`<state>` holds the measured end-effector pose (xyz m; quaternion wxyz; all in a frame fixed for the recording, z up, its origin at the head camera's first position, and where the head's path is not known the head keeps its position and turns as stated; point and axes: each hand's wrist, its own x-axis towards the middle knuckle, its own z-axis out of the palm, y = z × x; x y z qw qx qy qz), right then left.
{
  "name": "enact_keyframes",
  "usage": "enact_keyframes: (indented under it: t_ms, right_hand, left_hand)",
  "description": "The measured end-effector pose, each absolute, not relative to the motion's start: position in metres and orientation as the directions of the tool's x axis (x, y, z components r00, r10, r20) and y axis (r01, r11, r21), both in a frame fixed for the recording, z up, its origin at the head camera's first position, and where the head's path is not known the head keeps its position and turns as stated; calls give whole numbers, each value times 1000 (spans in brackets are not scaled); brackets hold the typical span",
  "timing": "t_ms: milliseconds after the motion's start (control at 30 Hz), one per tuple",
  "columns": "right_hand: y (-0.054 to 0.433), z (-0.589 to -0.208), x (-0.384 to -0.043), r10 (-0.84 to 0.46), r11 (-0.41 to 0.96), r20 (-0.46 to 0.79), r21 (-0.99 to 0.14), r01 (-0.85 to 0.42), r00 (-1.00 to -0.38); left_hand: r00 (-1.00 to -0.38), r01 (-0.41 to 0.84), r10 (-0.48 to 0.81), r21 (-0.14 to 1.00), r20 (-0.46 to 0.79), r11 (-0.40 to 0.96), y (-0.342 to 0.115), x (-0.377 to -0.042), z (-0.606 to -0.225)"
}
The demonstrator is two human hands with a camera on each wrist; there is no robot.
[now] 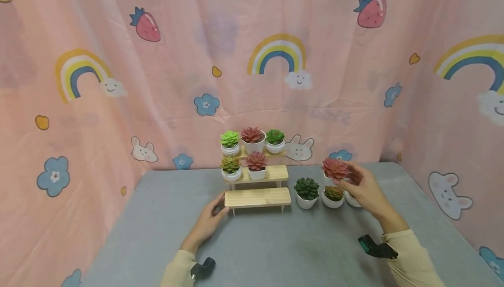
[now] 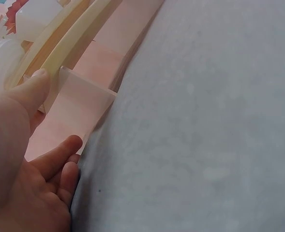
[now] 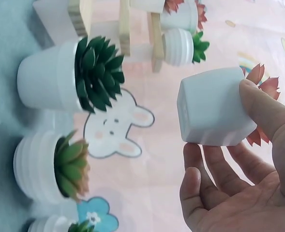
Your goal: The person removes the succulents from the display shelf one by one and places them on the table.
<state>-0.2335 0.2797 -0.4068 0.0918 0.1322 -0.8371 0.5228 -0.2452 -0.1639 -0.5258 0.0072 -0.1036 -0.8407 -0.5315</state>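
Note:
My right hand [image 1: 364, 190] grips a red succulent in a square white pot [image 3: 215, 106], thumb on one side and fingers on the other, raised above the tabletop. My left hand [image 1: 210, 219] holds the left end of the lowest step of a wooden display stand [image 1: 257, 197]; in the left wrist view its thumb [image 2: 36, 87] lies against the board's edge, other fingers near the pale leg. On the top step stand a light green succulent [image 1: 230, 139], a red one [image 1: 252, 135] and a green one [image 1: 275, 137]. The middle step carries a yellow-green succulent [image 1: 230, 165] and a pink-red one [image 1: 256, 162].
Right of the stand, a dark green succulent [image 1: 306, 189] and a green-orange one [image 1: 333, 194] stand on the grey tabletop [image 1: 275, 252]. Another white pot [image 1: 352, 199] is partly hidden behind my right hand. A pink patterned curtain [image 1: 177, 59] hangs behind and at the sides.

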Motion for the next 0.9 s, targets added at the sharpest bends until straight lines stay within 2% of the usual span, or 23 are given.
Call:
enact_keyframes:
  t_ms: [433,733,900]
  right_hand:
    - [303,-425,-220,-154,429,315,-832,-351,-936]
    - [291,-440,-213,-193,440,312,-820,-367,-930]
    - [281,-443,-212,-214,453,259,-828,-331,-942]
  left_hand:
    - [-976,185,179,897,121,401,-164,-245,-525]
    - [-975,188,188,892,119,412,-165,-246,-526]
    - [-975,190,186,891,122,413,-164,-245,-524]
